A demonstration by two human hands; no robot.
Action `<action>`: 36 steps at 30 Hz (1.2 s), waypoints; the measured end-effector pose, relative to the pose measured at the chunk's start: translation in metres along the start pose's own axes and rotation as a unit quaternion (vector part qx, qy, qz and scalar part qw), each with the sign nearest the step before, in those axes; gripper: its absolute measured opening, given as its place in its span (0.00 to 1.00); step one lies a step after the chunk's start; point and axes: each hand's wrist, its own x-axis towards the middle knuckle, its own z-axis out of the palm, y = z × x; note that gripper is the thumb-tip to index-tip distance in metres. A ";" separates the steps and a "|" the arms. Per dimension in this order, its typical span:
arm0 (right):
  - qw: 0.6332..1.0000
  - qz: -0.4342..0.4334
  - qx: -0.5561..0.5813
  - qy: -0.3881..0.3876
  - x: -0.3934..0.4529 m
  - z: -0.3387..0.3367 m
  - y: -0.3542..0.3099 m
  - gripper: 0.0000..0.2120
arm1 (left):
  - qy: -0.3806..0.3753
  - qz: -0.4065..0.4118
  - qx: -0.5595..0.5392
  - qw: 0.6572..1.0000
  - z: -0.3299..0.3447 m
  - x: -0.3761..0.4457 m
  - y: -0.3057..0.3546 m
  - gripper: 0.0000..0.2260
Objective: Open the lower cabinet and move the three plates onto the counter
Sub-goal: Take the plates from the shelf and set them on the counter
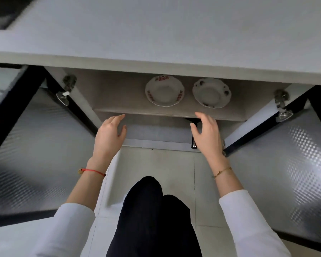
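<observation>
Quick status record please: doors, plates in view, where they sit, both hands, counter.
doors: left door and right door both swung open
plates in view: two; a third is not visible
red plate: on the upper shelf, left of the other
dark plate: same shelf, right, apart from the red one
left hand: open, empty, below the shelf edge
right hand: open, empty, near the shelf edge
counter: no plates seen on it

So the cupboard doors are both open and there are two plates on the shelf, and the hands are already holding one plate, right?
Not quite. The head view shows both doors open and two round white patterned plates on the shelf, but the left hand and right hand hold nothing; they are open below the shelf edge.
</observation>
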 end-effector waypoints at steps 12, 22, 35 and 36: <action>0.996 -0.041 0.023 0.072 0.038 0.119 0.084 0.19 | 0.082 0.050 0.002 0.995 0.130 0.049 -0.065 0.16; 0.996 -0.033 0.034 0.076 0.129 0.135 0.081 0.20 | 0.056 0.015 -0.058 0.997 0.142 0.136 -0.039 0.20; 0.993 0.103 0.064 -0.015 0.213 0.177 0.088 0.14 | -0.062 -0.091 -0.142 0.984 0.189 0.220 -0.032 0.24; 0.991 0.110 0.081 -0.013 0.216 0.179 0.089 0.13 | -0.066 -0.095 -0.152 0.982 0.191 0.223 -0.034 0.22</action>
